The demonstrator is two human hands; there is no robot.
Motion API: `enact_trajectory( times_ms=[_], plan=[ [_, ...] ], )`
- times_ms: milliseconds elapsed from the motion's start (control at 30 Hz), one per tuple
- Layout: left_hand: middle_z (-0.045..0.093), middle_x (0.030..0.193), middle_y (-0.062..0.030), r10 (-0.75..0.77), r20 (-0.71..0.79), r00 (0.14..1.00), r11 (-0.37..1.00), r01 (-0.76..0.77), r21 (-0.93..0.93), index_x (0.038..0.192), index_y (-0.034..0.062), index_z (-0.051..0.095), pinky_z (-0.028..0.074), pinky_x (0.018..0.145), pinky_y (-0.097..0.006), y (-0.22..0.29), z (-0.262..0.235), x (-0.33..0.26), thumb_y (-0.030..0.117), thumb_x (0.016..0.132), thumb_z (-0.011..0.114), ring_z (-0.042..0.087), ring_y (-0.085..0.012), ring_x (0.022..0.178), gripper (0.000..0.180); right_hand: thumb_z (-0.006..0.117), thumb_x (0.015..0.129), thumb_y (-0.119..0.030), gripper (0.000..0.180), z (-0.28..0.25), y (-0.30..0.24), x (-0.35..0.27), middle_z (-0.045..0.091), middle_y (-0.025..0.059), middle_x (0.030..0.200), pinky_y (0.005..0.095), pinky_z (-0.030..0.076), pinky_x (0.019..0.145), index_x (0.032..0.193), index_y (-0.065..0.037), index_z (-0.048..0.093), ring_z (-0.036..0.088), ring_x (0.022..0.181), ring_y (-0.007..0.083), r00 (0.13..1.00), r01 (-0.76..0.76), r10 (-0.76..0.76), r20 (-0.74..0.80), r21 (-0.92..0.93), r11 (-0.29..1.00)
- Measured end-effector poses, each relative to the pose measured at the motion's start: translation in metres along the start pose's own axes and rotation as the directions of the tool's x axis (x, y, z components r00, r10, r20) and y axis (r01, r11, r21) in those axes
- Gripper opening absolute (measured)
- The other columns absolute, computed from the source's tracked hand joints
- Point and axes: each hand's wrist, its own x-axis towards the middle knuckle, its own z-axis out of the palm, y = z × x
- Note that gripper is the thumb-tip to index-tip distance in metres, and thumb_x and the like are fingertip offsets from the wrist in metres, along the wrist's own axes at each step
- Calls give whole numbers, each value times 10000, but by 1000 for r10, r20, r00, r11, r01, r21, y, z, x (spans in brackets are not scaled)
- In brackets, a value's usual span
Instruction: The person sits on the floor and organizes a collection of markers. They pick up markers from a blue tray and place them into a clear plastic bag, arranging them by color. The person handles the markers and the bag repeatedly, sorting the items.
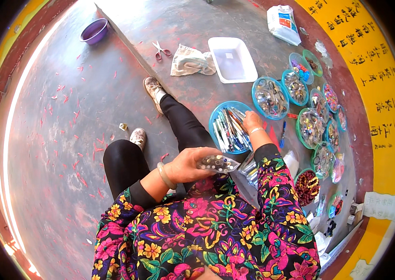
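My left hand point(187, 166) is closed around a clear plastic bag point(218, 164) in front of my chest. Small round ends, white and dark, show through the bag. To the right, a round blue basket point(214, 132) holds many pens point(229, 130), mostly white and blue, lying side by side. At its right edge, my right hand point(253, 122) has its fingers curled down onto the pens and seems to grip one; the fingertips are partly hidden. More pens in clear wrapping point(249, 171) lie below the basket, beside my right forearm.
Round baskets of small goods point(270, 99) crowd the floor at the right. A blue pen point(283, 134) lies near my right hand. Farther off are a white tray point(252, 70), a cloth point(190, 61), scissors point(161, 51), a purple basin point(95, 32) and a white sack point(283, 25).
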Motion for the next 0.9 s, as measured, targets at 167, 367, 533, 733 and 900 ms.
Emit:
enact_trajectory(
  times_ms=[167, 367, 533, 733, 900],
  plan=[
    [658, 1049, -77, 18, 1, 1000, 1000, -18, 17, 1197, 21, 572, 481, 858, -273, -1, -1, 3, 68, 751, 752, 621, -133, 959, 484, 608, 791, -151, 197, 6, 4, -3, 659, 188, 985, 453, 512, 800, 955, -65, 677, 632, 927, 366, 990, -14, 17, -137, 21, 1000],
    [640, 1106, -65, -48, 8, 999, 995, 49, -83, 1242, 4, 535, 460, 905, -266, -11, 1, 0, 21, 765, 733, 586, -114, 1018, 517, 662, 778, -200, 252, -18, 29, -30, 655, 173, 854, 396, 510, 722, 971, -38, 659, 644, 778, 349, 961, 210, -33, -273, 650, 730],
    [636, 1117, -67, 13, 12, 1000, 998, -13, -63, 1244, 2, 533, 448, 926, -280, -14, 2, -2, 11, 749, 733, 580, -121, 1032, 534, 604, 815, 6, 685, -101, -2, -121, 635, 119, 837, 254, 490, 543, 1406, -108, 275, 624, 639, 165, 962, 249, 47, -268, 937, 244],
    [649, 1089, -102, 110, 4, 994, 988, -109, 112, 1229, 34, 546, 470, 889, -301, -6, 6, -8, 47, 726, 737, 623, -180, 1002, 538, 583, 851, 3, 762, -171, -35, -224, 640, 144, 885, 222, 493, 499, 1457, -133, 143, 615, 625, 138, 893, 436, 97, -440, 898, 56],
    [649, 1090, -121, 125, 4, 992, 980, -124, 156, 1235, 45, 541, 485, 868, -317, -3, 13, -16, 56, 720, 730, 640, -219, 987, 548, 589, 909, -145, 452, -187, -57, -275, 648, 199, 934, 267, 552, 598, 1273, -49, 340, 644, 672, 185, 842, 537, -55, -536, 844, -8]
  ],
)
